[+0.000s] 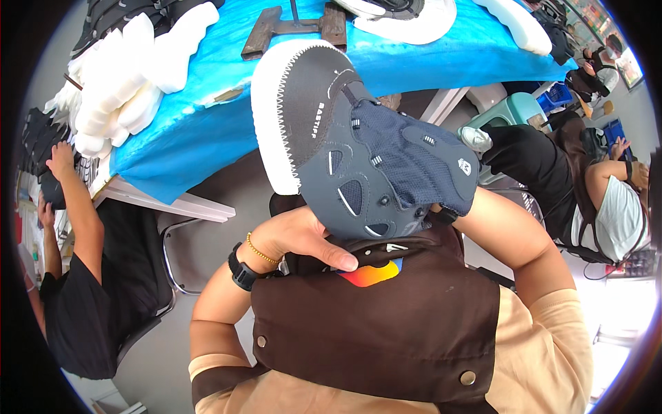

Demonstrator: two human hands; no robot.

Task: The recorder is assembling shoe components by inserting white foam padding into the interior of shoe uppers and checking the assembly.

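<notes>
A dark blue-grey shoe upper point(386, 159) is held up in front of my chest, its toe pointing to the far left. White zigzag stitching runs along the toe, where a thick white border point(267, 124) sticks out. My left hand point(303, 238) is at the upper's near left side, thumb on the near side and the other fingers hidden behind the upper. My right forearm reaches behind the upper from the right. Only a sliver of my right hand point(436, 208) shows at its lower edge, so its grip is hidden.
Ahead stands a table with a blue cover point(200, 138). On it are a pile of white padded pieces point(117, 90), a metal stand point(293, 31) and another white-edged shoe piece point(414, 24). Co-workers sit at left point(89, 276) and right point(552, 172). A green stool point(517, 110) is beyond.
</notes>
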